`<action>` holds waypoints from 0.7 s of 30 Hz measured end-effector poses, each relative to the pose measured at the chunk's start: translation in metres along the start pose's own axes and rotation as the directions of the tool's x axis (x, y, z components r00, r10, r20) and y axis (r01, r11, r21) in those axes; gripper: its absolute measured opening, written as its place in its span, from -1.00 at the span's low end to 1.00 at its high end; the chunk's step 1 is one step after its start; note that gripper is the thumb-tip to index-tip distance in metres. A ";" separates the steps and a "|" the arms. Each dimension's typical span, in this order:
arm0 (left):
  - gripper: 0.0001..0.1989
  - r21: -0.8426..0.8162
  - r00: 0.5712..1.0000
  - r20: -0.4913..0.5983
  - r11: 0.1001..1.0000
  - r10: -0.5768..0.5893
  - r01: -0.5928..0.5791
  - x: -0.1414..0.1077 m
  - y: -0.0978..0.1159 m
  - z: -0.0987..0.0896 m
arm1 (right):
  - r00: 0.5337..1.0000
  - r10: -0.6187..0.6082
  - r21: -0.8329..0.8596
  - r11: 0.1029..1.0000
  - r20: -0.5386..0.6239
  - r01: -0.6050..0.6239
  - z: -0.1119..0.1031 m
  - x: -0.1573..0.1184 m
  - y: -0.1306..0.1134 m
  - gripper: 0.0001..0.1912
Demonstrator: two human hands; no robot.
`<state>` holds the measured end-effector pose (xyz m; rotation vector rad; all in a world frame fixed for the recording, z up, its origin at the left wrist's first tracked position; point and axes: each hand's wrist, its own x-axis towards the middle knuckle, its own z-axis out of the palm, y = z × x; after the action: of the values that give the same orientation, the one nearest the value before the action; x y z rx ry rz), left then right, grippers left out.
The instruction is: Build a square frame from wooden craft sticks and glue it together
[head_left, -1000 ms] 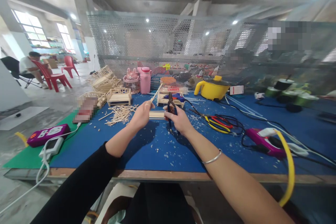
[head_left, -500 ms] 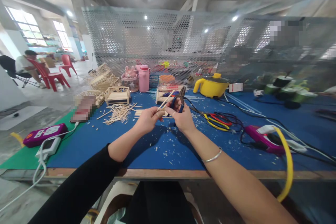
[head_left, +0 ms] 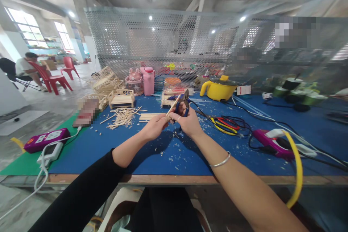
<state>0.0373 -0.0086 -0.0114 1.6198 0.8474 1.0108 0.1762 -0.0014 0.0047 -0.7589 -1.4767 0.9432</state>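
Over the blue tabletop [head_left: 163,152] my two hands meet. My left hand [head_left: 156,126] is closed on a thin wooden stick [head_left: 173,106] that slants up to the right. In my right hand [head_left: 189,121] are pliers [head_left: 186,96] with blue handles, jaws pointing up; its fingers also touch the lower part of the stick. Behind my hands stands a small wooden frame [head_left: 166,100], partly covered by them. Several flat sticks [head_left: 149,116] lie just beyond my left hand, and a loose heap of short sticks [head_left: 123,117] is to their left.
A miniature wooden bed [head_left: 121,99] and more wooden pieces [head_left: 104,79] stand at the back left. A pink jug [head_left: 148,81] and yellow pot [head_left: 221,89] line the back. Cables [head_left: 227,127], a purple power strip [head_left: 273,143] and a phone [head_left: 86,112] flank the work area.
The pliers and my right hand have shifted slightly left. The stick now stands steeper, and my left hand has moved a little lower.
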 end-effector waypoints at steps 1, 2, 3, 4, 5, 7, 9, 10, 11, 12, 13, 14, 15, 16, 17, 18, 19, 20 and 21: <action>-0.76 -0.015 1.000 -0.006 1.000 -0.011 0.011 0.000 0.000 0.000 | 1.000 0.009 -0.001 1.000 0.004 -0.009 -0.001 0.000 -0.001 -0.74; -0.79 -0.034 1.000 -0.014 0.999 -0.023 0.023 0.001 0.000 0.000 | 1.000 0.022 0.008 1.000 0.011 -0.022 -0.002 0.001 -0.001 -0.72; -0.80 -0.055 0.999 -0.022 0.998 -0.034 0.033 0.001 -0.001 0.000 | 0.999 0.036 0.024 0.999 0.023 -0.037 -0.004 0.002 -0.001 -0.69; -0.81 -0.078 0.998 -0.033 0.996 -0.046 0.044 0.001 -0.001 0.000 | 0.998 0.049 0.044 0.998 0.040 -0.051 -0.005 0.002 0.000 -0.67; -0.82 -0.098 0.997 -0.048 0.994 -0.059 0.054 0.002 -0.002 -0.001 | 0.997 0.056 0.065 0.996 0.055 -0.059 -0.006 0.003 0.001 -0.66; -0.82 -0.117 0.995 -0.072 0.991 -0.074 0.065 0.002 -0.003 -0.001 | 0.998 0.041 0.092 0.995 0.057 -0.046 -0.007 0.004 0.003 -0.66; -0.80 -0.100 0.994 -0.094 0.994 -0.063 0.054 0.002 -0.003 -0.001 | 1.000 0.006 0.099 0.995 0.022 -0.008 -0.007 0.004 0.005 -0.67; -0.79 -0.087 0.993 -0.102 0.995 -0.053 0.044 0.002 -0.003 -0.001 | 1.000 -0.010 0.095 0.995 0.003 0.009 -0.007 0.005 0.005 -0.67; -0.78 -0.073 0.994 -0.105 0.997 -0.041 0.033 0.002 -0.004 -0.001 | 1.000 -0.023 0.088 0.996 -0.014 0.024 -0.006 0.005 0.005 -0.68; -0.78 -0.058 0.994 -0.109 0.998 -0.031 0.024 0.001 -0.004 -0.001 | 0.999 -0.031 0.077 0.996 -0.022 0.032 -0.006 0.005 0.005 -0.69; -0.78 -0.043 0.993 -0.115 0.999 -0.023 0.018 0.002 -0.005 -0.001 | 0.999 -0.034 0.067 0.997 -0.026 0.036 -0.006 0.005 0.005 -0.70; -0.78 -0.029 0.992 -0.122 1.000 -0.016 0.012 0.002 -0.006 -0.001 | 0.999 -0.034 0.058 0.998 -0.028 0.035 -0.006 0.005 0.005 -0.70; -0.78 -0.017 0.991 -0.133 1.000 -0.008 0.006 0.002 -0.006 -0.001 | 0.999 -0.030 0.055 0.998 -0.028 0.031 -0.007 0.004 0.004 -0.70; -0.79 -0.007 0.989 -0.147 1.000 -0.003 0.002 0.002 -0.006 -0.001 | 0.999 -0.023 0.059 0.998 -0.030 0.025 -0.007 0.004 0.004 -0.70; -0.80 -0.001 0.987 -0.163 1.000 0.000 0.000 0.003 -0.007 -0.001 | 0.999 -0.014 0.068 0.998 -0.029 0.016 -0.007 0.004 0.004 -0.69; -0.81 0.000 0.984 -0.176 1.000 -0.001 0.001 0.003 -0.007 -0.001 | 1.000 -0.003 0.080 0.997 -0.027 0.005 -0.007 0.004 0.004 -0.69; -0.81 -0.001 0.983 -0.184 1.000 -0.002 0.002 0.003 -0.007 -0.001 | 1.000 0.007 0.094 0.996 -0.025 -0.004 -0.007 0.004 0.004 -0.69; -0.81 0.000 0.982 -0.186 1.000 -0.003 0.003 0.004 -0.007 0.000 | 1.000 0.016 0.108 0.994 -0.021 -0.013 -0.006 0.004 0.004 -0.69; -0.81 0.001 0.983 -0.183 1.000 -0.002 0.002 0.004 -0.007 0.000 | 1.000 0.023 0.121 0.992 -0.019 -0.020 -0.006 0.004 0.004 -0.68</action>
<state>0.0382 -0.0035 -0.0169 1.5435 0.9719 1.1714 0.1818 0.0053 0.0028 -0.6953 -1.3833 1.0288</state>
